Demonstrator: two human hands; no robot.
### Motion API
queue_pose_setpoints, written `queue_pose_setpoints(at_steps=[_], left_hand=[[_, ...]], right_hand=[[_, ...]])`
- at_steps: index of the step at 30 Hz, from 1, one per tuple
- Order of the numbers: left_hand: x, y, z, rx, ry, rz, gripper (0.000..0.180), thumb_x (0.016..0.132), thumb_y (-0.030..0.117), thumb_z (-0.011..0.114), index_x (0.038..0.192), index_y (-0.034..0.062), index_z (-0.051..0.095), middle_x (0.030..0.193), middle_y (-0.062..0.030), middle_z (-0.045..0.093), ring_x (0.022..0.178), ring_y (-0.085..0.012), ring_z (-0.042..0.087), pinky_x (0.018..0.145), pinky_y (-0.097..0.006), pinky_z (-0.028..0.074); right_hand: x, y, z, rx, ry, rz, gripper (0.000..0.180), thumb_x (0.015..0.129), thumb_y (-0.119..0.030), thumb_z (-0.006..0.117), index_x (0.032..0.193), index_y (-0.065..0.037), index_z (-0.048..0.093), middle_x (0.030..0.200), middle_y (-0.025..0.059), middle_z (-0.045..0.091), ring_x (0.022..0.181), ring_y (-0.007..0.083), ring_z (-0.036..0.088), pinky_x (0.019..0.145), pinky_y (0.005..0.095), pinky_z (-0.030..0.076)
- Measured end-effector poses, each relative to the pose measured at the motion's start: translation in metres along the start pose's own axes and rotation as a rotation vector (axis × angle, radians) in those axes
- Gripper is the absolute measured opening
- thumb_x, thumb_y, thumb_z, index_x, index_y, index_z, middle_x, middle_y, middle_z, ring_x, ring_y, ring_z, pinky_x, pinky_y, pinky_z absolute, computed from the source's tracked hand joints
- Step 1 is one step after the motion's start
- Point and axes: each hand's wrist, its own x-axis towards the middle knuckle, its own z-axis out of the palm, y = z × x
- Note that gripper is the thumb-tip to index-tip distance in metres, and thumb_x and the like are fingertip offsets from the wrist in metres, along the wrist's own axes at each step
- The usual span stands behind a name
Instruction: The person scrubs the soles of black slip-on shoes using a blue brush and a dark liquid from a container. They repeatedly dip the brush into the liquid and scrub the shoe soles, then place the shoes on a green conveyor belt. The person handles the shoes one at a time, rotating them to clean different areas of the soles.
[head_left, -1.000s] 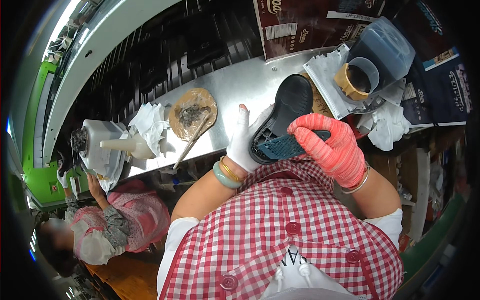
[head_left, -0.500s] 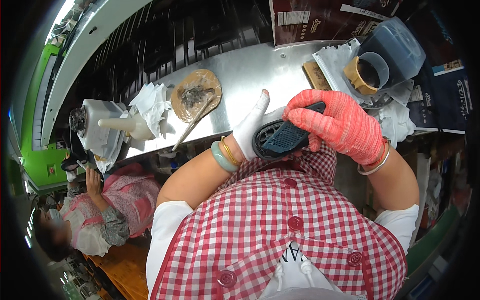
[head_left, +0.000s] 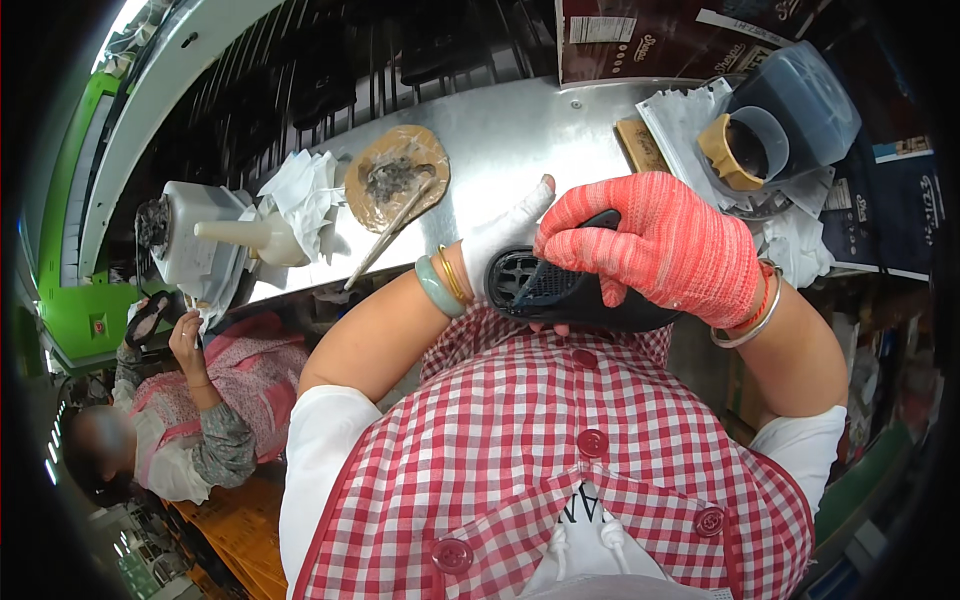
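A black shoe sole point(head_left: 512, 270) with an open ribbed heel end lies across my body, just above the apron. My left hand point(head_left: 497, 232), in a white glove, supports it from the left and below; the thumb points up and other fingertips show under the sole. In a red knitted glove, my right hand point(head_left: 665, 245) is closed over the sole, thumb and fingers pinching a dark textured piece point(head_left: 553, 288). That piece rests slanted on the sole's hollow side. The glove hides much of its upper end.
A metal bench point(head_left: 510, 150) holds a brown disc point(head_left: 398, 180) with dark residue and a stick point(head_left: 390, 235). White bottles point(head_left: 255, 238) and crumpled paper point(head_left: 303, 197) stand left. A cup point(head_left: 735, 150), a clear tub point(head_left: 800, 105) and boxes point(head_left: 660, 45) are right. Another person point(head_left: 215, 410) works at left.
The sole has turned to lie more level, showing more of its length. My right hand has shifted left and down with the textured piece. The co-worker's hands have moved.
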Motion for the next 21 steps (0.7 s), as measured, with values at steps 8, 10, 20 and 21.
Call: queue_pose_setpoints(at_steps=[8, 10, 20, 21], left_hand=[[-0.014, 0.015, 0.0, -0.251, -0.056, -0.169, 0.107, 0.075, 0.083, 0.027, 0.131, -0.0079, 0.038, 0.119, -0.0249, 0.054, 0.101, -0.029, 0.06, 0.081, -0.039, 0.054], [-0.018, 0.015, -0.006, -0.209, -0.067, -0.168, 0.107, 0.075, 0.083, 0.023, 0.132, -0.0066, 0.038, 0.121, -0.0242, 0.053, 0.097, -0.0314, 0.062, 0.072, -0.042, 0.056], [-0.028, 0.02, -0.028, -0.408, -0.04, 0.261, 0.061, 0.092, 0.036, 0.045, 0.137, -0.0018, 0.03, 0.129, -0.0249, 0.045, 0.098, -0.0366, 0.06, 0.076, -0.041, 0.055], [-0.029, 0.03, -0.022, -0.397, -0.01, 0.405, 0.059, 0.091, 0.027, 0.049, 0.139, -0.0001, 0.027, 0.131, -0.0243, 0.043, 0.101, -0.036, 0.059, 0.081, -0.043, 0.054]], right_hand=[[-0.007, 0.024, -0.017, 0.011, -0.011, -0.02, 0.022, 0.084, -0.02, 0.06, 0.096, -0.002, 0.066, 0.078, 0.0049, 0.064, 0.058, 0.0092, 0.056, 0.056, 0.0223, 0.048], [-0.014, 0.029, -0.02, 0.047, 0.023, 0.005, 0.021, 0.084, -0.019, 0.061, 0.095, -0.002, 0.067, 0.079, 0.0045, 0.064, 0.059, 0.009, 0.056, 0.056, 0.022, 0.048], [-0.066, 0.082, -0.059, 0.312, 0.603, -0.309, 0.026, 0.086, -0.026, 0.063, 0.101, -0.005, 0.066, 0.077, 0.0008, 0.064, 0.059, 0.0032, 0.057, 0.05, 0.0145, 0.039], [-0.071, 0.083, -0.068, 0.297, 0.767, -0.302, 0.025, 0.088, -0.026, 0.061, 0.102, -0.005, 0.066, 0.084, 0.0001, 0.066, 0.06, 0.0023, 0.056, 0.05, 0.0145, 0.039]])
